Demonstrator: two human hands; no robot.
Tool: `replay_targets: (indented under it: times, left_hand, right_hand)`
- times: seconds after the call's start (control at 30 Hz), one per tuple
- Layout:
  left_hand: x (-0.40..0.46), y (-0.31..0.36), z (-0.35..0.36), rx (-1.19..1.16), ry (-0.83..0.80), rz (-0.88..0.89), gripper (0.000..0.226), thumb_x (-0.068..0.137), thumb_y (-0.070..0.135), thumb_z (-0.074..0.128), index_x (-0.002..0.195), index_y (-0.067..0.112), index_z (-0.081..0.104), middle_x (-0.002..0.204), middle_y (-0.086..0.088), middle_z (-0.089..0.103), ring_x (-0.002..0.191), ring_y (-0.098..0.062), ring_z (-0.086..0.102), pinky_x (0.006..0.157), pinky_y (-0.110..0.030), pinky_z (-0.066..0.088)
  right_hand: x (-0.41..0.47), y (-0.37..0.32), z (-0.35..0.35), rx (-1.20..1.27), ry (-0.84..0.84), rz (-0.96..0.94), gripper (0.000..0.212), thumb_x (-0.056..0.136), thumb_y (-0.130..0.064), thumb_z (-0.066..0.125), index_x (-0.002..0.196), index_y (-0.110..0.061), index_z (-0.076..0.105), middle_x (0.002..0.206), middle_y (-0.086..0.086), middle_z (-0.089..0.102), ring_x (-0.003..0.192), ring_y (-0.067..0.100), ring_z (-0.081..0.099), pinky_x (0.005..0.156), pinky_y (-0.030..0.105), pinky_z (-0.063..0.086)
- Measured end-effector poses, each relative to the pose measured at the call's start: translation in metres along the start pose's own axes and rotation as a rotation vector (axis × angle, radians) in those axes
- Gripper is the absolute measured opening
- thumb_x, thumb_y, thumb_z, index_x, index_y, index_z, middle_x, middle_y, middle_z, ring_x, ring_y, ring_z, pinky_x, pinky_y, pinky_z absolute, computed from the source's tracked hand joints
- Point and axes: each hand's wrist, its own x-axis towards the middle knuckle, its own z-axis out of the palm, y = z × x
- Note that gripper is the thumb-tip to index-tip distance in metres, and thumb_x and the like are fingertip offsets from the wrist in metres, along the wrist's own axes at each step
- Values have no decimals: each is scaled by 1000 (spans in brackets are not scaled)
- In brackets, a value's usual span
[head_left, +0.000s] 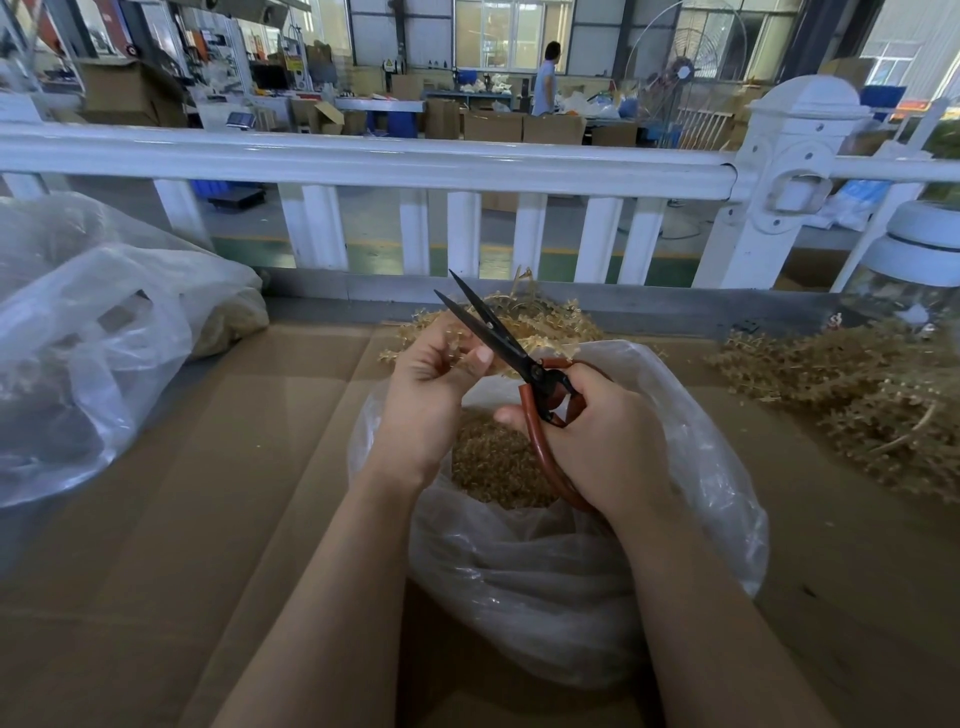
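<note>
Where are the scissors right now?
Head view, centre: the right hand grips the scissors, blades open beside the left hand pinching a golden sprig, above the plastic bag.

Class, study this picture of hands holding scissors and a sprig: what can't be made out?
Head view: the sprig, mostly hidden inside the left hand.
Head view: handle loops of the scissors, covered by the right hand.
Head view: contents of the left-side bag, blurred by cloudy plastic.

No text readable. Yellow sign (294, 63), warning triangle (388, 64) in far workshop: too small, blurred.
</note>
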Motion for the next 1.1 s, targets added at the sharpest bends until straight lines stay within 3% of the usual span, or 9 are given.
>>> replay_targets:
  times: [0.23, 0.33, 0.4, 0.53, 0.63, 0.8, 0.87, 1.0, 1.1]
  left_hand:
    - [-1, 2, 2, 1, 22, -7, 13, 95, -3, 56, 91, 8, 63, 77, 9, 69, 75, -4, 64, 71, -16, 50]
    - [0, 3, 1, -15, 97, -83, 11, 94, 2, 59, 87, 10, 63, 76, 2, 69, 74, -10, 65, 72, -24, 51]
    - [1, 3, 0, -101, 161, -160, 14, 94, 1, 59, 83, 10, 62, 72, -2, 68, 69, -14, 66, 72, -30, 52]
    - [2, 7, -4, -243, 226, -278, 15, 93, 3, 60, 81, 10, 66, 67, 0, 69, 63, -13, 68, 62, -23, 55]
    - [3, 9, -7, -321, 195, -342, 11, 92, 7, 61, 87, 12, 69, 70, 1, 71, 64, -11, 68, 59, -20, 54]
    - [3, 11, -7, -386, 81, -450, 9, 92, 10, 59, 90, 14, 66, 70, 3, 69, 61, -7, 67, 48, -15, 47]
    - [2, 12, -6, -362, 40, -485, 10, 92, 11, 57, 90, 14, 66, 71, 4, 70, 58, -6, 66, 44, -14, 41]
    - [1, 11, -5, -327, -20, -494, 9, 93, 10, 54, 89, 12, 62, 77, -4, 72, 45, -8, 56, 38, -16, 29]
    - [1, 10, -4, -311, -73, -480, 10, 94, 9, 52, 89, 11, 60, 80, -8, 73, 41, -9, 46, 36, -17, 26]
  right_hand:
    - [1, 3, 1, -12, 27, -24, 69, 71, -82, 55, 89, -17, 72, 77, -15, 69, 65, 2, 61, 60, 2, 40]
    - [1, 3, 2, 25, 18, -13, 65, 72, -81, 59, 92, -21, 72, 80, -17, 70, 70, 1, 64, 63, 7, 47]
    - [1, 3, 2, 100, 30, 33, 58, 73, -79, 63, 90, -24, 72, 78, -19, 68, 74, -1, 65, 65, 9, 48]
    - [3, 2, 1, 349, 52, 217, 33, 77, -64, 72, 80, -31, 67, 65, -18, 65, 67, 3, 65, 63, 19, 51]
    - [6, 5, 0, 460, 66, 293, 25, 85, -41, 78, 70, -23, 67, 57, -12, 61, 55, 0, 57, 54, 16, 47]
    - [11, 6, -1, 630, 63, 394, 8, 84, -15, 80, 83, -18, 73, 66, -8, 70, 59, 2, 66, 54, 13, 50]
    - [11, 7, -1, 679, 34, 403, 6, 85, -11, 79, 89, -13, 75, 67, -7, 71, 59, 3, 66, 55, 15, 51]
    - [11, 4, -1, 730, 15, 397, 10, 86, -14, 79, 90, -5, 75, 70, 5, 70, 65, 18, 67, 62, 32, 58]
    - [11, 4, -2, 735, 33, 397, 10, 87, -15, 77, 84, -7, 73, 58, -7, 63, 51, 4, 57, 51, 18, 48]
